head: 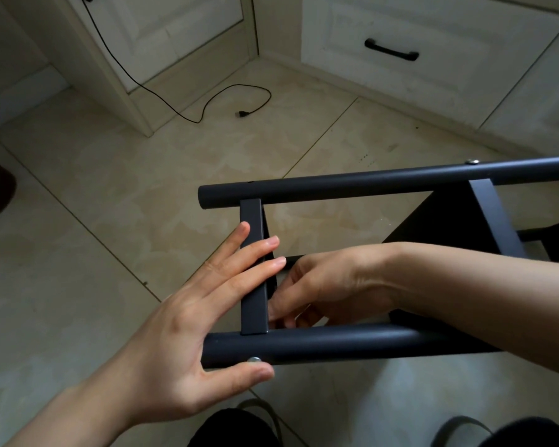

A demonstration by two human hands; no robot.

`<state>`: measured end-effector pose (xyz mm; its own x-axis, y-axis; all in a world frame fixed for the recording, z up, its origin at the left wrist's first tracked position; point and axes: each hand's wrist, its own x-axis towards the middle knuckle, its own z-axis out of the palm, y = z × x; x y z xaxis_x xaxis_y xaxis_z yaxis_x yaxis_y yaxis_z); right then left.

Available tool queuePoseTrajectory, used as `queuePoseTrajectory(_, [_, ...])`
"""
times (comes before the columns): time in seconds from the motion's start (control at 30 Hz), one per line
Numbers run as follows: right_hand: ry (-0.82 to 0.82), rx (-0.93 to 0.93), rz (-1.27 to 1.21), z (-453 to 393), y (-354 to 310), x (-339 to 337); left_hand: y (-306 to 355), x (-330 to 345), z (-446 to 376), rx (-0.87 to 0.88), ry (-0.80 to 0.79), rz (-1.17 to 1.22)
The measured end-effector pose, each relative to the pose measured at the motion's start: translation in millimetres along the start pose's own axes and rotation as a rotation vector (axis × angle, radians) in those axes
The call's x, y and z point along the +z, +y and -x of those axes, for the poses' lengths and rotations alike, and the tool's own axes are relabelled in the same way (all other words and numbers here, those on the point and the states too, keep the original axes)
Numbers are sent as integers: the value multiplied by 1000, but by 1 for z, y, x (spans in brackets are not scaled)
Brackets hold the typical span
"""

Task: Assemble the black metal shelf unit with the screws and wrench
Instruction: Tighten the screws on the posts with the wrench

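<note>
Two hands, two tubes, two screws

- The opening between the far tube and the near tube is crowded at its left end: the flat crossbar closes it off there, and the right hand reaches into the gap just beside it.
- The left hand lies spread across the crossbar, its thumb under the near tube by a screw.
- Bare floor lies left of the tube ends; a black cable loops by the cabinets.
</note>
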<state>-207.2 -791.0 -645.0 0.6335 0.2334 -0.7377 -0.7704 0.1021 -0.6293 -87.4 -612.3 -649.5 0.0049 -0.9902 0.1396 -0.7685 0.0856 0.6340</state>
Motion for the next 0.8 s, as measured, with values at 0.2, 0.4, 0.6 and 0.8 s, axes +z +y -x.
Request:
queuePoseTrajectory(0.2, [-14,-17,-14,-1,0,0,0,-1,0,-1,-1,0])
queuePoseTrajectory(0.4, [10,-5,11,-4,1,1,1,0,0,-7,-2,12])
queuePoseTrajectory(0.6, [-15,-9,-2,0,-1,-1,1,0,0,-8,1,8])
queuePoseTrajectory(0.8, [32,-15,28,-4,-1,3,1,0,0,-7,4,16])
